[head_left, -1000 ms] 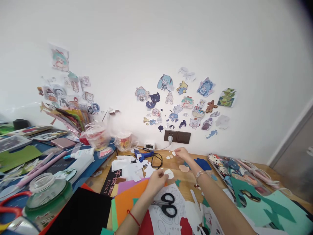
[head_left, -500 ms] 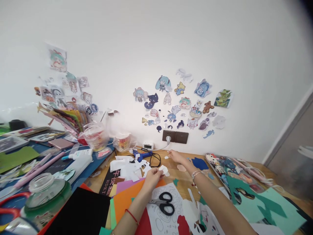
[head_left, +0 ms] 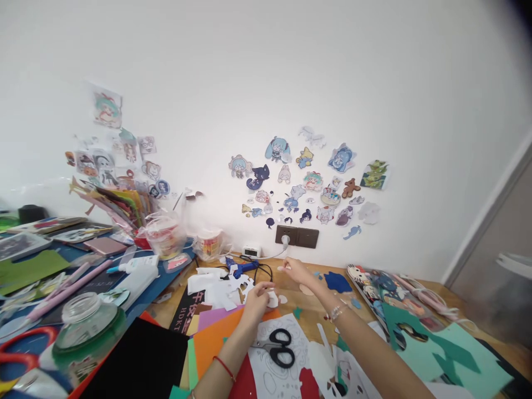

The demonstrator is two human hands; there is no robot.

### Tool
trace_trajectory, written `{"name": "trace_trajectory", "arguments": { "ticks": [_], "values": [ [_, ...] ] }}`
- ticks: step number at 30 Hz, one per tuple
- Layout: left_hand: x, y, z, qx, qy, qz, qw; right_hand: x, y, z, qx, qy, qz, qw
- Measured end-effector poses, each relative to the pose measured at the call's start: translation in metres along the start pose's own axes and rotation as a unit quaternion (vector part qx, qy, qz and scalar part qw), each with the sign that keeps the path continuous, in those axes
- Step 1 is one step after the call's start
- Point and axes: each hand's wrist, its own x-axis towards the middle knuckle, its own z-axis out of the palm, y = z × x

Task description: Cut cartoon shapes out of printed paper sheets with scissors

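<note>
My left hand [head_left: 256, 302] is closed in a pinch on a white paper cutout [head_left: 272, 300], its fingers partly covering the piece. Farther back, near the wall, my right hand [head_left: 296, 271] has its fingertips pinched at a small pale paper piece [head_left: 280, 269]. Another small pale cutout [head_left: 283, 299] lies just right of the left hand. Below the right hand is a peach-coloured paper piece [head_left: 306, 290]. Black-handled scissors [head_left: 279, 348] rest on a sheet of line drawings [head_left: 272, 383] between my forearms.
White paper scraps [head_left: 216, 288] and a blue glue gun [head_left: 241, 268] with a black cord lie to the left. Coloured sheets [head_left: 218, 335], a black sheet [head_left: 137, 360] and a green-based jar [head_left: 89, 332] are nearer. Green sheets [head_left: 449, 343] lie right. A socket [head_left: 305, 237] is on the wall.
My right hand has lowered slightly, its fingertips now at the small pale piece. The left hand has turned, so less of its white cutout shows. The view has shifted slightly.
</note>
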Motion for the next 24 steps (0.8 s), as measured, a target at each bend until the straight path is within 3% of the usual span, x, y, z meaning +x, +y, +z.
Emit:
{"name": "trace_trajectory", "arguments": {
  "ticks": [5,9,13,19,24],
  "values": [
    [-0.022,0.014,0.01,-0.015,-0.047,-0.004,0.999,-0.064,-0.033,-0.031,-0.06,0.1,-0.121,0.986],
    [-0.052,0.022,0.031,-0.025,-0.15,-0.048,0.987,-0.133,-0.052,-0.056,-0.125,0.185,-0.215,0.951],
    [-0.086,0.032,0.05,-0.04,-0.229,-0.051,0.971,-0.171,-0.054,-0.074,-0.158,0.225,-0.26,0.926],
    [-0.118,0.042,0.067,-0.037,-0.185,0.07,0.98,-0.178,-0.058,-0.096,-0.119,0.186,-0.254,0.942],
    [-0.125,0.026,0.08,-0.004,-0.171,0.08,0.982,-0.178,-0.063,-0.115,0.001,0.133,-0.136,0.982]
  ]
}}
